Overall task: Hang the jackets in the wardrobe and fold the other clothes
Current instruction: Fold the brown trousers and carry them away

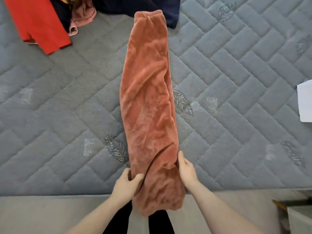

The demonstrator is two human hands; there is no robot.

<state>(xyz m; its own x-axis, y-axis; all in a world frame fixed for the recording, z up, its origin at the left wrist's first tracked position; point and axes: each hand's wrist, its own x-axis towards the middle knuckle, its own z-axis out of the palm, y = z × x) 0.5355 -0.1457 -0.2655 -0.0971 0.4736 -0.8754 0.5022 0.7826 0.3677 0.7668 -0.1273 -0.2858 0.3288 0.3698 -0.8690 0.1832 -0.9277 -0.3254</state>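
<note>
A long fuzzy terracotta garment (148,98) lies lengthwise down the middle of the grey quilted mattress (236,81), folded narrow, its near end hanging over the mattress edge. My left hand (126,181) grips the garment's left edge near that end, thumb on top of the fabric. My right hand (186,168) holds the right edge, fingers curled into a fold.
At the far left lie a red garment (38,24), a dark one and a pink one (83,16). A navy garment (143,4) lies at the far centre. A white sheet (305,102) sits at the right edge. A box corner (298,218) is at bottom right.
</note>
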